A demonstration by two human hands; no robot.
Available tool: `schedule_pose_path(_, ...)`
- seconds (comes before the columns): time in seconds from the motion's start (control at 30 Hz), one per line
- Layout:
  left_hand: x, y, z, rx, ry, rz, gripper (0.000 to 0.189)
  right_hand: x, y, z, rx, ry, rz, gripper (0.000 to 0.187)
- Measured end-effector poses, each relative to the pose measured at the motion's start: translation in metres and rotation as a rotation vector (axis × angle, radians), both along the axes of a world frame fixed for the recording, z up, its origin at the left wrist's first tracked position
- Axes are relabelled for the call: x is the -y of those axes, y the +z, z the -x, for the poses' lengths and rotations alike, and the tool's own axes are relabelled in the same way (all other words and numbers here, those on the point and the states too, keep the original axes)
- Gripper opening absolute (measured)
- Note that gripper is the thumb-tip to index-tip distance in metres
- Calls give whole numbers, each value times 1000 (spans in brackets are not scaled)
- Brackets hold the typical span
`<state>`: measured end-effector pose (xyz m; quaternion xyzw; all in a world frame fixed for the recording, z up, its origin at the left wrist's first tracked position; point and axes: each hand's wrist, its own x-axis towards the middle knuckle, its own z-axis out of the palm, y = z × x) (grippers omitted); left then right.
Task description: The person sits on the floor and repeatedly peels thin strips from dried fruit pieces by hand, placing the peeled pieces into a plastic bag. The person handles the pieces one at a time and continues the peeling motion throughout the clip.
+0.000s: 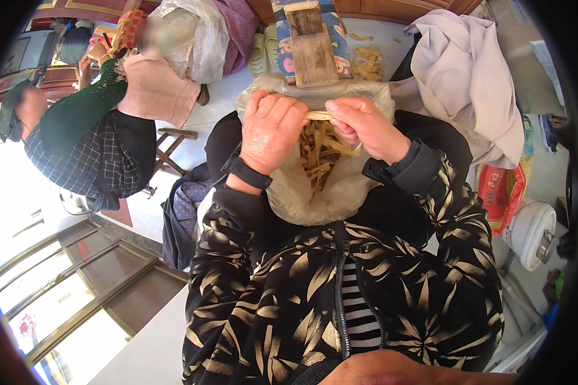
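A pale yellowish dried strip is stretched between my two hands. My left hand is closed on one end of it, knuckles up. The other end is pinched by thumb and fingers of my right hand. Both hands are above an open translucent plastic bag on my lap, which holds many brown-yellow dried strips. Beyond the bag, a worn wooden block rests on a patterned blue cloth.
At the left a person sits on a wooden folding stool. A small bag of strips lies on the floor ahead. Pale cloth, a red package and a white bucket are at the right. Green slippers stand beyond the bag.
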<state>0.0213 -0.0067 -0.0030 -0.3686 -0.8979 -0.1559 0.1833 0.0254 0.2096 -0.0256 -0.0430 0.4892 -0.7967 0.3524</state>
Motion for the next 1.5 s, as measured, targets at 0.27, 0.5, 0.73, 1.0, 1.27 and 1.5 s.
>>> schedule_pose_path(0.27, -7, -12, 55, 63, 97, 13, 20, -7, -11, 68, -556, -241, -468, 12)
schedule_pose_path(0.5, -17, -34, 81, 95, 247, 104, 11, 4, -53, 99, -656, -383, -603, 13)
schedule_pose_path(0.73, -13, -10, 48, 325, 113, 122, 16, -11, -49, 90, -636, -308, -580, 16)
schedule_pose_path(1.0, -26, 3, 7, 1426, 105, -1074, 26, -3, -20, 49, -777, -85, -149, 12)
schedule_pose_path(1.27, -16, 18, 11, 602, 41, -552, 8, 6, -20, 39, -884, -48, -409, 41)
schedule_pose_path(1.5, -13, 11, 18, 342, 60, -53, 11, -9, -15, 51, -92, -46, -115, 31)
